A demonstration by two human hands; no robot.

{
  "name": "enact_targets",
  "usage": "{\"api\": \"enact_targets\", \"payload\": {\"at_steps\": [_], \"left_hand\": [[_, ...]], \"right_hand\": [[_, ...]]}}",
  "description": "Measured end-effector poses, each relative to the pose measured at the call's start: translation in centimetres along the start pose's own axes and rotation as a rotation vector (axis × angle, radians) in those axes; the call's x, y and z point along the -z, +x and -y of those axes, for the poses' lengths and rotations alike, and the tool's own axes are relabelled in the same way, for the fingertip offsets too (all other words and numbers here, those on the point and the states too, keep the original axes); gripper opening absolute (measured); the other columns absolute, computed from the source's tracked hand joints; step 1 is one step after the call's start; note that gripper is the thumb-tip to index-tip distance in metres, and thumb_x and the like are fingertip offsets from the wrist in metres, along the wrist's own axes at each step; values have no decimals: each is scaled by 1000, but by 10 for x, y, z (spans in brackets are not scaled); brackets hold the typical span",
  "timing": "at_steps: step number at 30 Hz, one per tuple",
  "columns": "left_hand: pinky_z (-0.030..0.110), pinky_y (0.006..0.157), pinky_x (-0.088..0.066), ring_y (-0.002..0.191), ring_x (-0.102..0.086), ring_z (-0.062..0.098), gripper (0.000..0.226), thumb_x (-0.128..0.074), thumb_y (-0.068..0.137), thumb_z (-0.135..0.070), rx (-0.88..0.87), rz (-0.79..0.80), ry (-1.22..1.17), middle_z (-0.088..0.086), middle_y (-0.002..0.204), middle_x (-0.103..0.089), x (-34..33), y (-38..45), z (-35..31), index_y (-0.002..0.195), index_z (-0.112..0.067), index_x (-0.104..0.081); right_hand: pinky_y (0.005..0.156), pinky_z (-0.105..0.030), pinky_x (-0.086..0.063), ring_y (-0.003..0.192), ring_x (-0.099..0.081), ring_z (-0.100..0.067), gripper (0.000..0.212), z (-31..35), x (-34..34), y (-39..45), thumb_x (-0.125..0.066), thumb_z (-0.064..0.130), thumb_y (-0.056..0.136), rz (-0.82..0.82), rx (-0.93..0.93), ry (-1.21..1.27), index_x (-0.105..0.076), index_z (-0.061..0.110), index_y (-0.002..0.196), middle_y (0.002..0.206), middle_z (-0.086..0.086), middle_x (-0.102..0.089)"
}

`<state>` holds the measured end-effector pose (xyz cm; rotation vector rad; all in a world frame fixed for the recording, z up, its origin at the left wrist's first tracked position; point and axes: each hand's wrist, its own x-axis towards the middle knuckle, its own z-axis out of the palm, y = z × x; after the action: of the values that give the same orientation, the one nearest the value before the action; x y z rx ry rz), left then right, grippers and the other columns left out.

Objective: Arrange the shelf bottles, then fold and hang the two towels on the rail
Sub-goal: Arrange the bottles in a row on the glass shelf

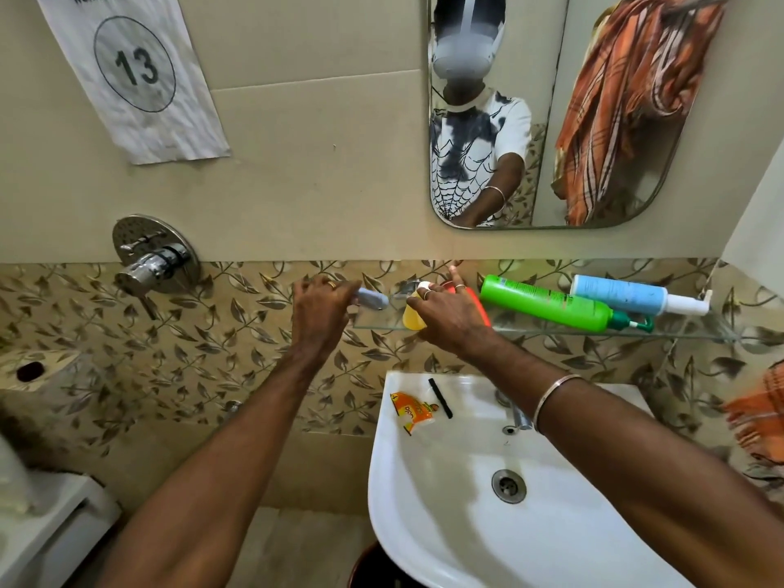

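Glass shelf [551, 328] holds green bottle [547, 304] and blue bottle [623, 295] lying lengthwise, pumps rightward; left hand [320, 309] grips grey tube [373, 299], right hand [449, 318] grasps yellow bottle [413, 316].

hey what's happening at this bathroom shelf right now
A person is sorting bottles on the glass shelf above the sink. The left hand grips a small grey-blue item at the shelf's left end, and the right hand holds a yellow bottle. A green bottle and a blue pump bottle lie on their sides. An orange towel shows in the mirror.
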<state>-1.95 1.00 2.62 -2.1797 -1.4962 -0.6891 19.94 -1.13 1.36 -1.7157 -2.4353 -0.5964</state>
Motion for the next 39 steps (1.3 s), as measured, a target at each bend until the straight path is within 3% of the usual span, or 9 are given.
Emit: {"api": "enact_targets", "payload": {"at_steps": [9,15,23,26,29,31,39], "left_hand": [[40,86,-42,99,-67,30,53,-69,82,-2,-102,62,-46,6,109,-74,18,44,-4,129,-26,-63],[41,88,-55,104,-68,29,51,-71,85,-5,-164,119,-110,9,116,-72,12,51,-10,132,-21,-62],[40,81,-57,102,-68,33,57,-70,82,1,-204,159,-180,11,116,-71,7,56,-3,134,-21,-60],[41,82,-57,102,-68,32,56,-73,81,-1,-204,180,-203,12,116,-71,5,60,2,132,-20,-61],[39,83,-56,104,-67,31,56,-74,82,-4,-203,187,-217,12,117,-71,4,61,4,133,-20,-59],[38,83,-56,105,-66,32,56,-73,83,-4,-202,187,-238,13,118,-70,3,60,5,135,-19,-58],[36,83,-53,108,-65,33,51,-69,88,-11,-180,185,-268,15,121,-69,-3,61,7,136,-19,-56]], "right_hand": [[120,-63,-13,116,-65,-24,44,7,6,-2,-67,36,92,3,-8,-10,-55,25,133,127,-5,-68],[119,-61,-20,101,-71,-25,35,9,4,-3,-67,20,92,-88,21,-17,-61,20,127,119,-7,-71],[115,-55,-31,94,-72,-29,46,6,14,4,-56,-2,85,-211,3,21,-58,14,128,113,-12,-73],[108,-50,-39,94,-71,-29,42,7,21,13,-58,-1,87,-242,-62,149,-58,15,126,103,-9,-75],[81,-39,-49,97,-68,-32,33,10,30,23,-58,4,93,-251,-176,303,-59,15,124,104,-9,-75],[73,-40,-48,95,-67,-35,28,10,33,29,-57,7,95,-225,-237,371,-60,15,122,104,-12,-74],[77,-47,-56,96,-66,-38,23,4,27,42,-58,16,97,-202,-400,593,-62,16,120,106,-17,-73]]}}
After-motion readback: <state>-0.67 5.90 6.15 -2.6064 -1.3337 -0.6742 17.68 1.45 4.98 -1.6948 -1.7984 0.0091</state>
